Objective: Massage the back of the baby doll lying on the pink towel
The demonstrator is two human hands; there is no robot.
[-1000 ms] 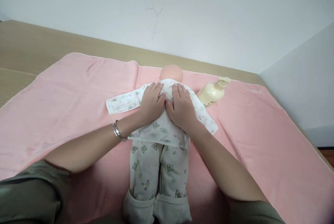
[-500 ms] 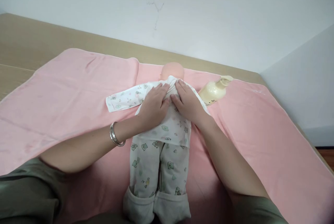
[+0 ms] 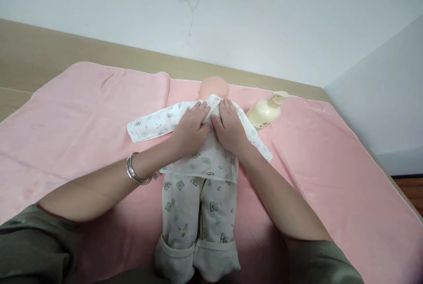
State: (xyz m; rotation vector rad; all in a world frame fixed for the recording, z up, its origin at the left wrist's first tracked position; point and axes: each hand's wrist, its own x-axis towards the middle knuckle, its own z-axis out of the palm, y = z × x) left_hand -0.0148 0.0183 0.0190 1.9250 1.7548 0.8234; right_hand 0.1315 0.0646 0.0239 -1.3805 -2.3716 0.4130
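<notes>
A doll lies on a pink cloth (image 3: 330, 156), its round bare head (image 3: 214, 87) at the far end. It wears a white printed top (image 3: 211, 160) and matching trousers (image 3: 216, 213) with turned-up cuffs. My left hand (image 3: 193, 127) rests flat on the left side of the doll's chest, fingers extended toward the collar. Beside it my right hand (image 3: 229, 127) lies on the right side of the chest, fingers also stretched out. Between the hands the fabric is creased. The left sleeve (image 3: 152, 124) spreads out sideways; the right sleeve (image 3: 259, 143) slants down past my right wrist.
A cream pump bottle (image 3: 266, 112) lies tilted on the cloth, right of the doll. The wooden surface (image 3: 49, 41) shows beyond the cloth, against a white wall (image 3: 264, 24). My left wrist carries silver bangles.
The view has shifted slightly, so the doll and bottle appear further left. More of the right sleeve shows beside my right wrist. Both hands remain on the chest.
</notes>
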